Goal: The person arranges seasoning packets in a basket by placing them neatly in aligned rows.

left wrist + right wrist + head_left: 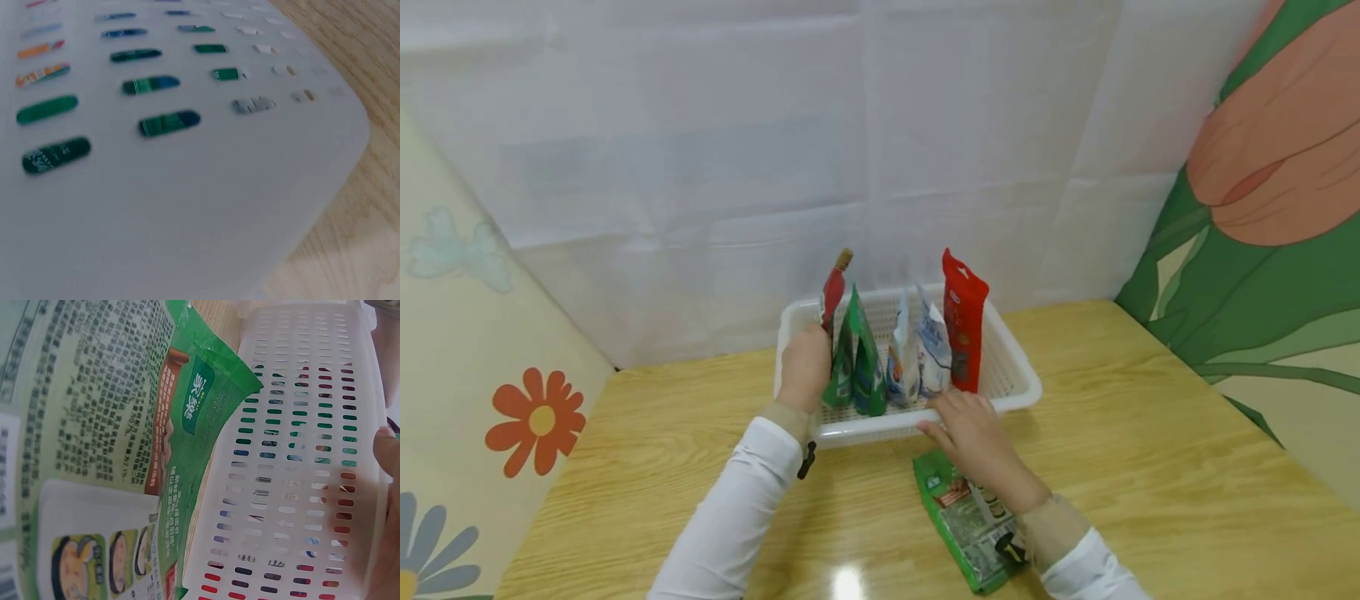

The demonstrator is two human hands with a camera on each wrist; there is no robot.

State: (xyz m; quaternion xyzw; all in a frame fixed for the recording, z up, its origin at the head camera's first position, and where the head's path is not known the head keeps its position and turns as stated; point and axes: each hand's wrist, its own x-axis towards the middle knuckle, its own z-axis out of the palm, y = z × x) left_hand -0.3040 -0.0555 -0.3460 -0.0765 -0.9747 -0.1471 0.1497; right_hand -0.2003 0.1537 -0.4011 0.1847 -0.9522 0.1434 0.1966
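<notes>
Red pouch: upright at the left end of the basket (832, 296), gold-coloured tip above the far rim; leaning slightly, it could slump against its neighbours if nudged.
Left hand: bunched over the basket's left side (805, 367), right beside the red pouch; its fingers are hidden, so I cannot tell whether the grip is clamped on pouch or rim. A slip there could knock the pouch over.
White basket: on the tabletop (865, 428); uneven pulling by the two hands could twist or tip it.
Right hand: clamped on the near rim (973, 433), fingers bent over it; hard downward pressure could lift the far side.
Standing packs: green packs (867, 358), blue-and-white packs (934, 350) and a tall red packet (964, 333) stand on narrow ends; a jolt could topple them in a row.
Loose green packet: flat on the tabletop (1120, 417), just nearer than the basket (958, 521), partly under the right wrist, which could drag it.
Packet badge: white Chinese characters on teal (199, 395), the first perhaps 家; the dense print left of it is too blurred to read.
Packet pictures: small dark round pans with food (79, 565).
Tall red packet's logo: pale, too small to read.
</notes>
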